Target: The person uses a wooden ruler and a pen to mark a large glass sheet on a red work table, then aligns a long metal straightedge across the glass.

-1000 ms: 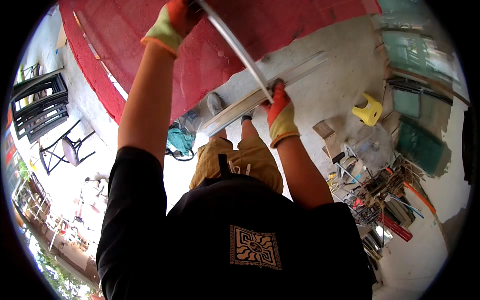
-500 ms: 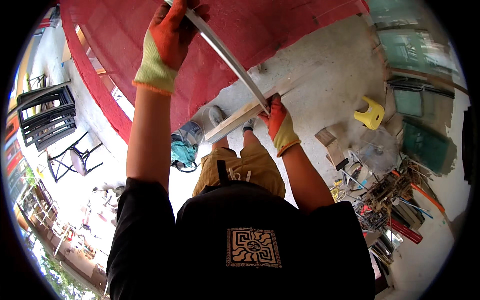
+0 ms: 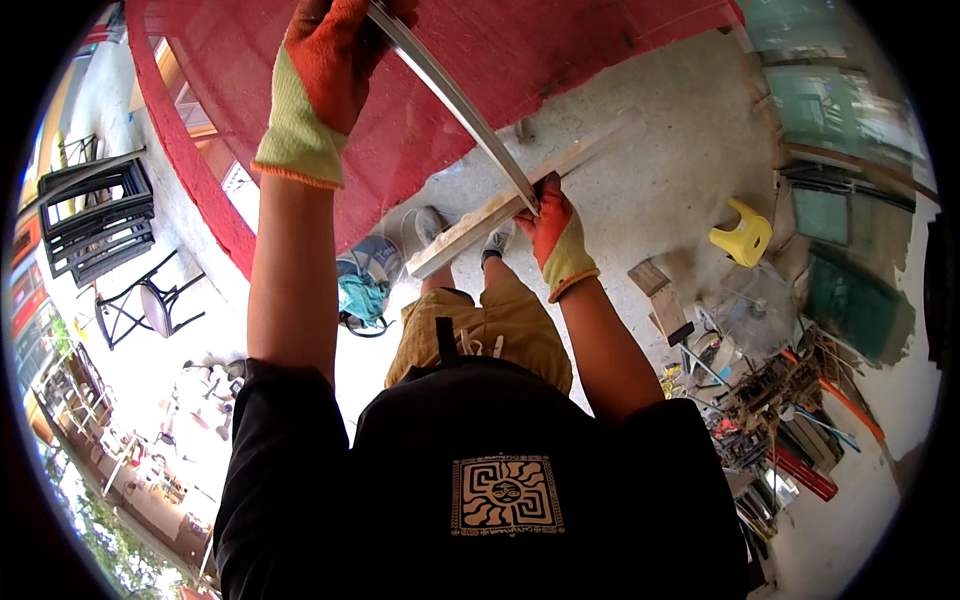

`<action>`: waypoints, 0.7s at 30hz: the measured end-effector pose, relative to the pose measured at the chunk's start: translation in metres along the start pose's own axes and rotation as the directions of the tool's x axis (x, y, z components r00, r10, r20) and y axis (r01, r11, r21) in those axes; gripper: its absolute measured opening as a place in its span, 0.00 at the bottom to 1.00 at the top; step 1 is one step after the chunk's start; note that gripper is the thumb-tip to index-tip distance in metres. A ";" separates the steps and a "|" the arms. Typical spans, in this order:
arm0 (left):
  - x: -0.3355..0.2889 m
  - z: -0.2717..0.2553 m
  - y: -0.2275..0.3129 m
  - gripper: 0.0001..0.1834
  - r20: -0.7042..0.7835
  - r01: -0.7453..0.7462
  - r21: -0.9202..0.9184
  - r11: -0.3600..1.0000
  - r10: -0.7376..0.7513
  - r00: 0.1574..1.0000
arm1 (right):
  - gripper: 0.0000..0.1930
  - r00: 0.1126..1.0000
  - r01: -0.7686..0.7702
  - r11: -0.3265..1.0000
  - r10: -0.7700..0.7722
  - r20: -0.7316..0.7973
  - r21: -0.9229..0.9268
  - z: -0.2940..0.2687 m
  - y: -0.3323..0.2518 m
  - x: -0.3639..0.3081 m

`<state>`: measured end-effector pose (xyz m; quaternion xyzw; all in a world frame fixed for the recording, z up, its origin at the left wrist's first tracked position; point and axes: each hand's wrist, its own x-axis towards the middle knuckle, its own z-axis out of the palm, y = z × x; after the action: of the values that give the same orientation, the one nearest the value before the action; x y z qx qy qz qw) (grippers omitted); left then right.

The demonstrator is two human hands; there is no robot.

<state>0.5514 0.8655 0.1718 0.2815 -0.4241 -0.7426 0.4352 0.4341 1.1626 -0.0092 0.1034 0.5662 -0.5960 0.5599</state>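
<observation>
Both my hands wear orange-and-cream work gloves. My left hand (image 3: 335, 65) is raised at the top, its fingers wrapped round the upper end of a long silvery metal strip (image 3: 450, 95). Downward to the right, the strip slants to my right hand (image 3: 557, 235), whose fingers close on its lower end. A pale wooden bar (image 3: 475, 228) lies crosswise behind that end, in front of my shoes. Beyond the strip the bar looks faint, and I cannot make out why. Some left fingertips are hidden.
A large red-covered surface (image 3: 440, 150) fills the top. A teal bag (image 3: 365, 298) sits by my feet. To the right are a yellow stool (image 3: 742, 233), a clutter of tools and scrap (image 3: 770, 400), and leaning glass panes (image 3: 850, 300). Stacked black frames (image 3: 95, 220) stand left.
The strip and my left hand have shifted slightly up and left. My right hand has barely moved and keeps its hold. The view has tilted a little.
</observation>
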 end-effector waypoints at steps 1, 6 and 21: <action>0.006 -0.003 -0.003 0.20 -0.007 0.017 0.002 1.000 -0.017 1.000 | 0.28 1.000 0.008 1.000 -0.008 0.010 -0.003 0.002 -0.002 0.001; 0.025 -0.020 -0.025 0.17 -0.086 0.076 -0.064 0.995 -0.082 0.993 | 0.27 0.995 0.056 0.998 -0.056 -0.086 0.002 0.003 0.002 0.003; 0.036 -0.022 -0.037 0.16 -0.115 0.064 -0.126 0.990 -0.078 0.990 | 0.24 0.996 0.078 0.996 -0.079 -0.038 -0.034 -0.003 -0.003 -0.001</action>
<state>0.5374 0.8348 0.1271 0.3132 -0.3410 -0.7640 0.4494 0.4302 1.1647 -0.0079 0.0834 0.5905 -0.6060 0.5264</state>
